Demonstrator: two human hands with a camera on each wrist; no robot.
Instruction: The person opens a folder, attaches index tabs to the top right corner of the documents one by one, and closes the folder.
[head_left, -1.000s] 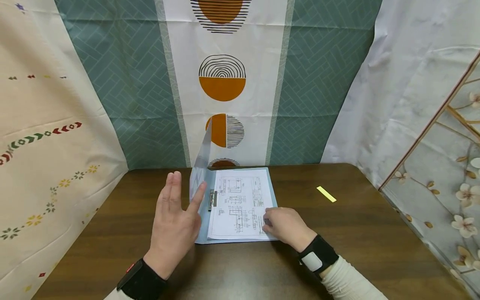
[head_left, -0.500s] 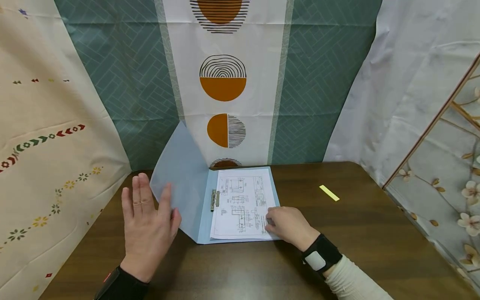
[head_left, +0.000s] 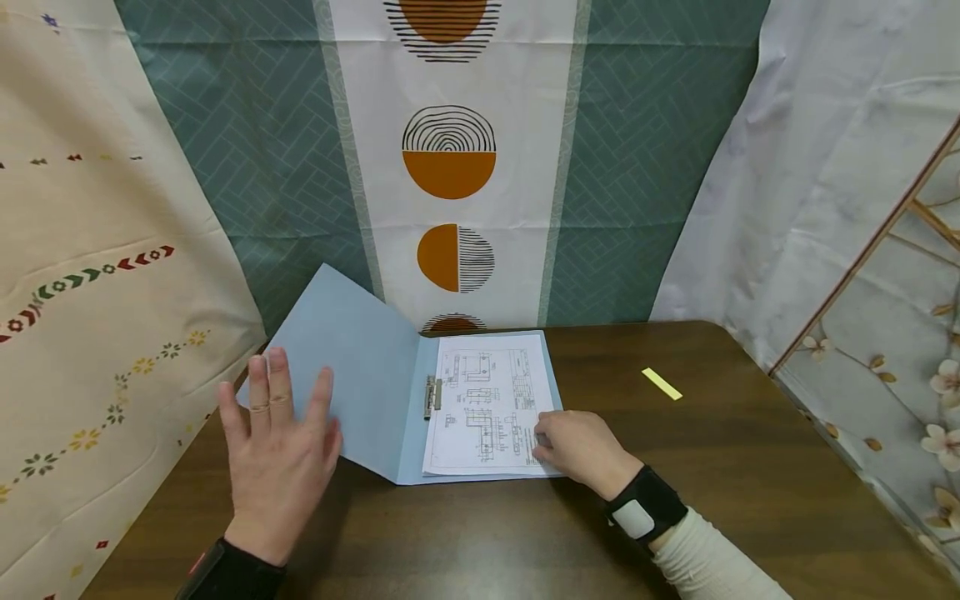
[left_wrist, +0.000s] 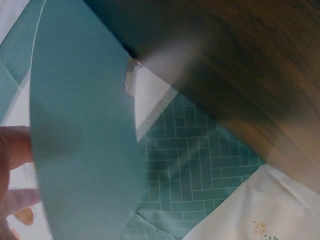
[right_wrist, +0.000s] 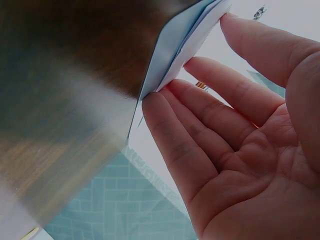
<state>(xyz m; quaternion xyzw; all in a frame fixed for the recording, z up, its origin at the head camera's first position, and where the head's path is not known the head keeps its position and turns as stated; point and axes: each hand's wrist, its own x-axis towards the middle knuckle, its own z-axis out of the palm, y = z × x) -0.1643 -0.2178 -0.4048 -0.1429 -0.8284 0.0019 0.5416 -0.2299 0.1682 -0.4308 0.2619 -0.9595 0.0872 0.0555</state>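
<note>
Cover (head_left: 360,367): lower, farther left than before. Left hand (head_left: 273,462): fingers fanned (contact with it I can't confirm from here). Right hand (head_left: 583,450): fingers relaxed, tips on sheets (head_left: 480,408).

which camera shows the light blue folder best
The head view: both halves of the light-blue rectangular folder show there, spread open. The left wrist view shows only part of its cover, and the right wrist view just an edge.

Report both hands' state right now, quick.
Left hand: open, beside the tilted blue folder cover; contact unclear.
Right hand: open, touching the papers, no clear grip.
</note>
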